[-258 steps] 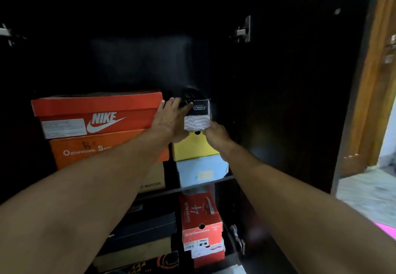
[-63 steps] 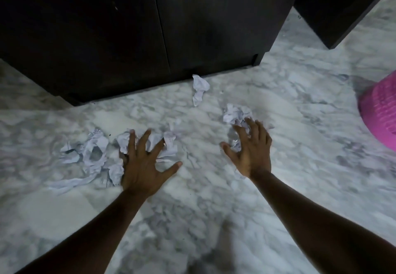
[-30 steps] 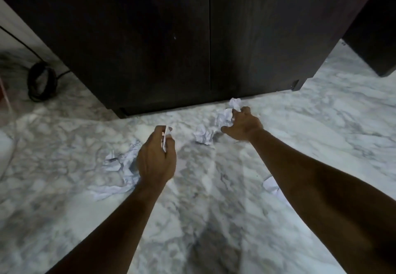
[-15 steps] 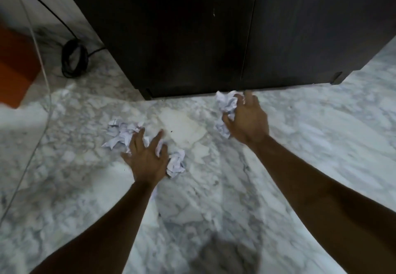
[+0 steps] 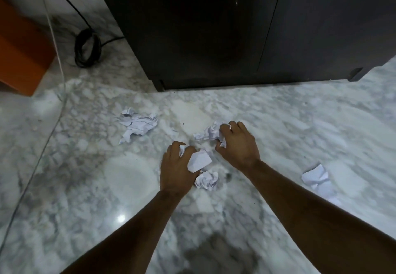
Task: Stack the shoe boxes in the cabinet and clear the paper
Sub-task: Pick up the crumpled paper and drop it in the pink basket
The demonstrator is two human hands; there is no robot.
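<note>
The dark cabinet (image 5: 214, 27) stands with its doors closed, so no shoe boxes show. Crumpled white paper lies on the marble floor in front of it. My left hand (image 5: 175, 166) is curled around a paper wad (image 5: 199, 159), with another ball (image 5: 206, 180) lying just under its thumb. My right hand (image 5: 237, 145) grips a crumpled piece (image 5: 211, 133) a little farther from me. The two hands are close together. A larger lined scrap (image 5: 138, 124) lies apart to the left, and one more crumpled sheet (image 5: 316, 177) lies to the right of my right forearm.
An orange box or furniture edge (image 5: 19, 44) stands at the far left. A coiled black cable (image 5: 86, 47) lies beside the cabinet's left corner, and a thin pale cord (image 5: 53, 37) runs down across the floor on the left.
Both hands have come together toward the middle, my right hand pulling its paper back from the cabinet base. My left hand has left the lined scrap and closed on a wad.
</note>
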